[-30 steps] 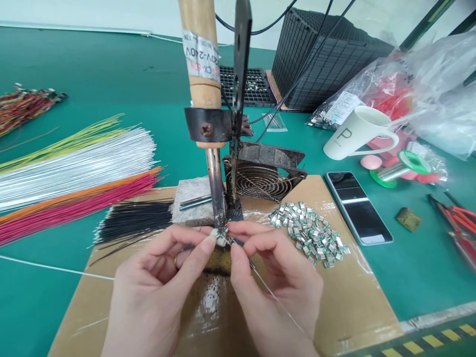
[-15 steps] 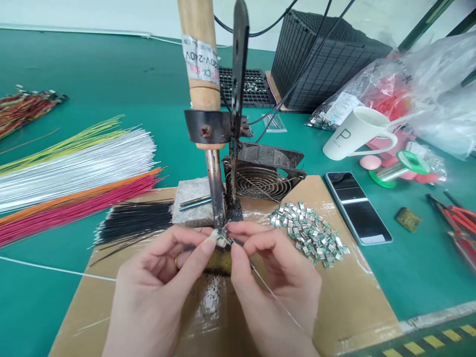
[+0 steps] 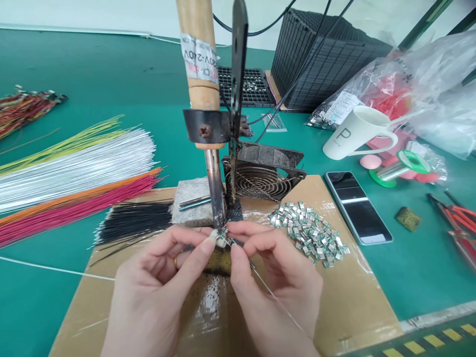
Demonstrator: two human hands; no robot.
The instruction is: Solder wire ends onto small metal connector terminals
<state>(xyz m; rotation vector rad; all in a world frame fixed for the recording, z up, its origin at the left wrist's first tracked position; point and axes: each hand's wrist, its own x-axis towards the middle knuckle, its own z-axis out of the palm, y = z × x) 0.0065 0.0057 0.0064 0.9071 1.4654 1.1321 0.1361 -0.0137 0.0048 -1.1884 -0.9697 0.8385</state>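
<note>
"Green tabletop (image 3: 111,69), brown cardboard (image 3: 353,307) lying on it. What do the left hand (image 3: 159,287) and right hand (image 3: 277,282) have hold of?"

"The left pinches a small metallic part (image 3: 222,239) between thumb and forefinger, just below the tip of a downward-pointing soldering iron (image 3: 215,186). The right has thumb and fingertips nearly closed on a thin silvery strand (image 3: 277,300), trailing back beneath the palm."

"How far along is it?"

"Midway through one piece, I'd judge. Fingers hide whether anything is joined to it yet. Plenty seems left: a heap of loose parts (image 3: 310,233) sits right of the iron, and black wires (image 3: 137,220) lie bundled to its left."

"And their pose?"

"Both reach in from the near edge, palms turned inward, fingers curled, fingertips almost meeting at the part."
</note>
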